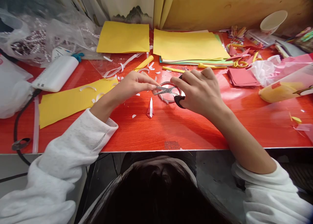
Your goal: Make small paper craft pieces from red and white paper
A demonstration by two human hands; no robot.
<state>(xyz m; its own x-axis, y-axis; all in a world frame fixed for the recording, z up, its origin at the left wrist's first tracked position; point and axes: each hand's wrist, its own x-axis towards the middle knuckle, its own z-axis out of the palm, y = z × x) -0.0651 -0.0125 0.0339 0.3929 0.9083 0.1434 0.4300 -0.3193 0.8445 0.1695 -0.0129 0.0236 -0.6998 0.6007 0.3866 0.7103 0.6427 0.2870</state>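
Observation:
My right hand (200, 90) grips a pair of scissors (166, 89) with black handles, its blades pointing left. At the blade tips, the fingertips of my left hand (137, 83) are pinched together. Whatever they hold there is too small to make out. Beneath the scissors lies a roll of tape (181, 93), round with a clear middle. Just below, on the red tabletop (137, 132), rests a small folded red paper piece (151, 109) with a white strip on it. White paper scraps (134, 116) are scattered around my hands.
Yellow paper sheets (124, 36) lie at the back, with a larger stack (188, 44) beside them. A yellow strip (63, 103) and a white power bank (56, 72) sit left. Right are red paper squares (242, 77), a plastic pouch (286, 83) and a white cup (273, 22).

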